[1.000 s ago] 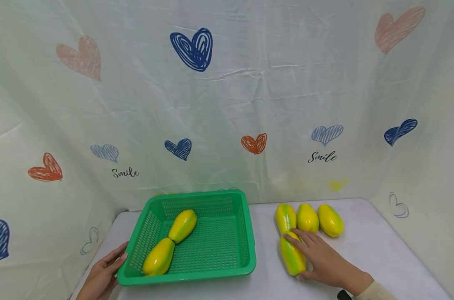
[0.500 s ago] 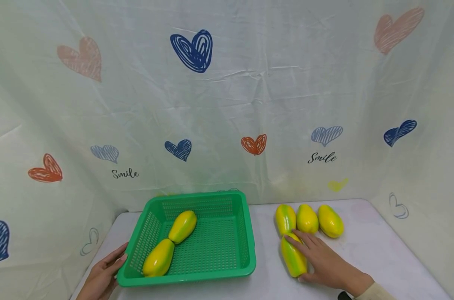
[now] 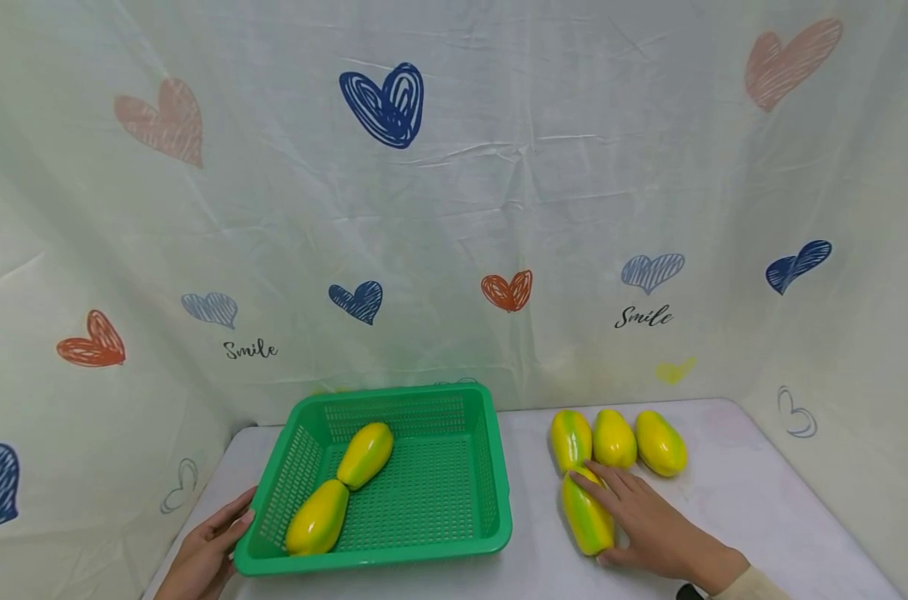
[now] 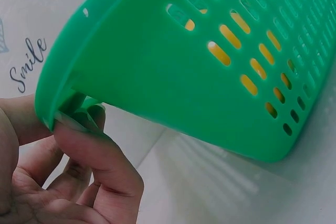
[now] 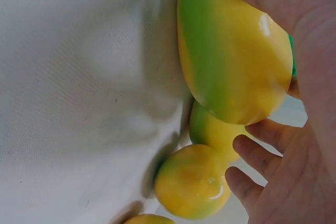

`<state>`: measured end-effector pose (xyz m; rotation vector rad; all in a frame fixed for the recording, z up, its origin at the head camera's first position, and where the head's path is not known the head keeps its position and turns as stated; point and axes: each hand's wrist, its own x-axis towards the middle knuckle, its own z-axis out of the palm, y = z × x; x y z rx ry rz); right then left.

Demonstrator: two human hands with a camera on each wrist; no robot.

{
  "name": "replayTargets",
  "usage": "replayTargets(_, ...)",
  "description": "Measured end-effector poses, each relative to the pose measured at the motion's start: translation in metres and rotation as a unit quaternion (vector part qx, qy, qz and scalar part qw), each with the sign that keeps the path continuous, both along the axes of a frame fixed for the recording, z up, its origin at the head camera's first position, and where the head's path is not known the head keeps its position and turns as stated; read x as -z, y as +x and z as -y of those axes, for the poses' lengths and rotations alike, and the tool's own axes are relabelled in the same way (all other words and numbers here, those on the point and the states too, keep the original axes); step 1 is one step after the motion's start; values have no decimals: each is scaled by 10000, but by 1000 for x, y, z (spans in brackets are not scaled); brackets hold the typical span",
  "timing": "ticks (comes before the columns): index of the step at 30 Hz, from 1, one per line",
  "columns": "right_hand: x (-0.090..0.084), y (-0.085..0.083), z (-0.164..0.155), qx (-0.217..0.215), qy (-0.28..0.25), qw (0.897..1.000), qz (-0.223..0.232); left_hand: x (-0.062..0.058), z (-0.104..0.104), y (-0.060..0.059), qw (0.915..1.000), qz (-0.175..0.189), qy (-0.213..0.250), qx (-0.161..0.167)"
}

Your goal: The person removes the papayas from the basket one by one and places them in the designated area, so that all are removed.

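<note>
**Hands at the basket and at the nearest papaya**

Almost nothing has been moved since the earlier frames: only the right hand [image 3: 649, 525] is seen drawn a little nearer to the person along the fruit, and the fruit itself lies as before. This hand is laid on the yellow-green plastic papaya nearest the person [image 3: 587, 515], with the thumb on one side and the fingers [image 5: 262, 153] curved round the other side (the right wrist view shows this plainly), so the papaya is gripped while it rests on the white table [image 3: 754, 508].

Just behind it, three more yellow-green papayas [image 3: 614, 437] are placed in a row near the heart-printed cloth backdrop [image 3: 454, 208]; the far tip of the held fruit is touching or almost touching the leftmost one.

The left hand [image 3: 206, 554] is held at the near left corner of the green perforated plastic basket [image 3: 491, 467]. In the left wrist view its fingertips [image 4: 79, 121] are seen curled under the basket rim and the thumb lies against the outside, so the rim is pinched. Two yellow-green papayas [image 3: 341, 487] lie inside the basket, end to end along a diagonal, in its left half.
</note>
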<state>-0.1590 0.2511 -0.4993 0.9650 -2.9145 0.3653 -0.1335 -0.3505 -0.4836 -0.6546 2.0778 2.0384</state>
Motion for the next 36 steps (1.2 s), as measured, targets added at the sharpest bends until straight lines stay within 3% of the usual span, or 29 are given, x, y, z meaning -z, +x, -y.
replayTargets(14,-1,5,0,-54,18,9997,-223,-1,-1,1,9999,-9,106,-24)
replayTargets(27,-15,3,5,95,-59,9998,157,-1,-2,0,10000,-20,-7,82)
replayTargets(36,-28,2,9,-77,-144,9996,-219,0,0,0,9999,-44,33,101)
